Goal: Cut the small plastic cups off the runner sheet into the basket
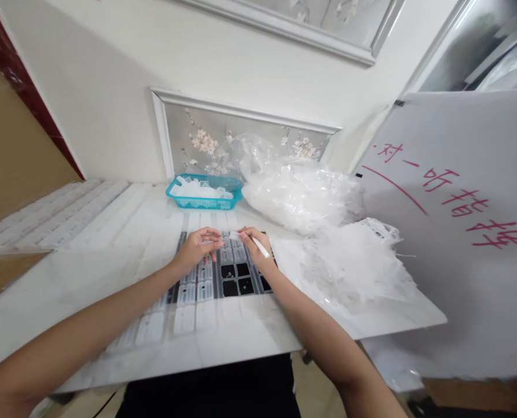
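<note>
Over the far part of a black tray [215, 278] on the white table, my left hand [201, 247] has its fingers curled and apart, with nothing clearly seen in them. My right hand [255, 245] is closed around a white pen-like tool [261, 248], and a small translucent piece [234, 235] shows by its fingertips. Pale rectangular pieces [187, 293] fill part of the tray, while several black square compartments [243, 270] show at its near right. The hands are apart.
Behind the tray stands a blue basket [204, 202] of white pieces. Clear plastic bags [302, 191] and a pile of thin translucent material [358, 264] lie to the right. Rows of white trays [58, 215] are at the left. A whiteboard [467, 174] stands at the right.
</note>
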A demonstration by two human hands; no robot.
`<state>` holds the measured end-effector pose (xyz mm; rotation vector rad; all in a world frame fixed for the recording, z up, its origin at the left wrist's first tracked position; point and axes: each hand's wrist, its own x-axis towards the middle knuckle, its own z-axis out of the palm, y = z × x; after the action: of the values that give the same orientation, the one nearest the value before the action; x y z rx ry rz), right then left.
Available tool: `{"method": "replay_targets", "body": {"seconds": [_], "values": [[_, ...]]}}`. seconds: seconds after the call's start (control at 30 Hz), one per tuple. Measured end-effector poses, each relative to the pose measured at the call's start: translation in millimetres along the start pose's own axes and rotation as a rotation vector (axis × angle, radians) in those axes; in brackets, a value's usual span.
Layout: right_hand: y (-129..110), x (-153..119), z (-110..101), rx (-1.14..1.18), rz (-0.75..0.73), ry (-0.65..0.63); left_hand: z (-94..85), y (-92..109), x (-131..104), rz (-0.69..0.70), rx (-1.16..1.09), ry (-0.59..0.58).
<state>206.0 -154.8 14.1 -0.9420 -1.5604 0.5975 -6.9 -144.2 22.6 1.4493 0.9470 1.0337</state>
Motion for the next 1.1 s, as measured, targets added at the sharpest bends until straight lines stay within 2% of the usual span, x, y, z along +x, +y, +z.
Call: {"method": "replay_targets", "body": {"seconds": [0.13, 0.4, 0.47, 0.57, 0.63, 0.77, 0.87, 0.97, 1.1], "values": [[-4, -3, 5, 0.001, -0.049, -0.029, 3.8, 5, -5, 0.018, 0.059, -0.059], [-6, -3, 8, -0.109, -0.109, 0.013, 3.6, 8, -7, 0.005, 0.08, -0.044], [-5, -2, 8, -0.13, -0.126, 0.046, 4.7, 9, -8, 0.004, 0.081, -0.085], [-5, -1, 9, -0.144, -0.133, 0.092, 9.9, 11, -14, 0.01, 0.126, -0.214], [-8, 0, 9, -0.155, -0.127, 0.107, 14.8, 14, -18, -0.007, 0.074, -0.244], [-21, -4, 9, -0.151, -0.15, 0.145, 22.1, 19, -22, -0.123, -0.349, -0.06], [-31, -10, 12, -0.141, -0.19, 0.14, 24.7, 20, -21, -0.261, -0.617, 0.027], [-36, -18, 19, -0.186, -0.239, 0.067, 27.2, 21, -20, -0.331, -0.751, 0.054], [-36, -24, 29, -0.282, -0.279, -0.017, 30.5, 27, -22, -0.335, -0.81, 0.107]]}}
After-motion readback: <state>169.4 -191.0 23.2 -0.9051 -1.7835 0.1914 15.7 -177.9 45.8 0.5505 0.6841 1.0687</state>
